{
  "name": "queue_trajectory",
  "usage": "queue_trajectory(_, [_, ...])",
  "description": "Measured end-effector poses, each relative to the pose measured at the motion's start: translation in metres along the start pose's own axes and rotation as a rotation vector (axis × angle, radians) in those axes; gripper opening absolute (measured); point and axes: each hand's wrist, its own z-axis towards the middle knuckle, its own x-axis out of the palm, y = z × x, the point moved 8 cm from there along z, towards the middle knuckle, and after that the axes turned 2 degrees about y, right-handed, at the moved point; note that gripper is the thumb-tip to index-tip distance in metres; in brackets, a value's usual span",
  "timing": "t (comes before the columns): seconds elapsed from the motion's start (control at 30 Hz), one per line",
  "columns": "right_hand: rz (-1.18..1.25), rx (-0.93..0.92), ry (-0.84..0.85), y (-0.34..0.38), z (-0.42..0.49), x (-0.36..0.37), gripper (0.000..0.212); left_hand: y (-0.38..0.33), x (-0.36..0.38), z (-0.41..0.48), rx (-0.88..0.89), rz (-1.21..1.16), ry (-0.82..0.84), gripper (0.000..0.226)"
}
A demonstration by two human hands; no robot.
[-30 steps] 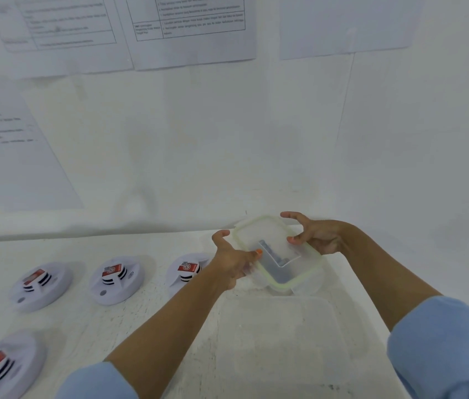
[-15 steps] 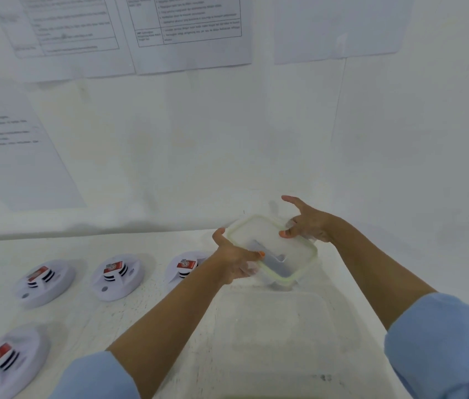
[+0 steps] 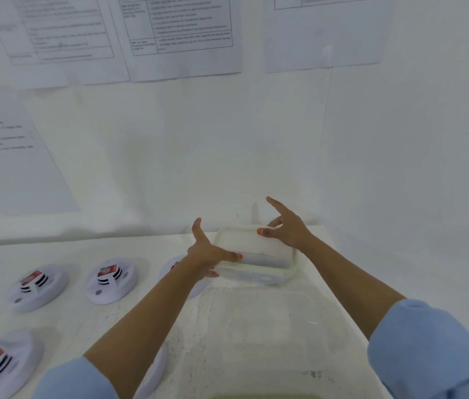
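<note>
Left hand: thumb tip flat on the lid of the clear container; lower fingers curled under the container's left rim, so a pinch on that edge; index finger straight, pointing up and away from the lid. Right hand: fingers spread wide apart; thumb tip touching the lid near the container's far right corner; index finger straight, raised clear of it; remaining fingers behind the far rim, contact not discernible. Both forearms bare; light blue sleeves at their near ends.

Container: rectangular, pale green seal round the lid, level; at the far end of the white table, close to the wall; whether its base is fully down on the table I cannot tell. Something dark inside, blurred.

Near side of the container: a large translucent plastic tray, flat on the table. Left of the container: white round units with red labels — two in a row, a third partly hidden behind the left forearm; two more to the near left of it. Above the container, on the wall: printed sheets, text unreadable.
</note>
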Motion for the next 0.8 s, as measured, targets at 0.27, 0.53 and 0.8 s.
queue_trajectory(0.27, [0.218,0.330,0.069,-0.020,-0.029,-0.036,0.087,0.001,-0.023,0.009,-0.069,-0.368,-0.041,0.087])
queue_trajectory(0.53, [0.391,0.373,0.038,-0.025,-0.043,-0.031,0.083,0.009,-0.026,0.005,-0.135,-0.416,-0.044,0.092])
queue_trajectory(0.8, [0.551,0.318,-0.079,-0.020,-0.042,-0.041,0.080,0.004,-0.036,0.000,-0.091,-0.346,-0.068,0.090])
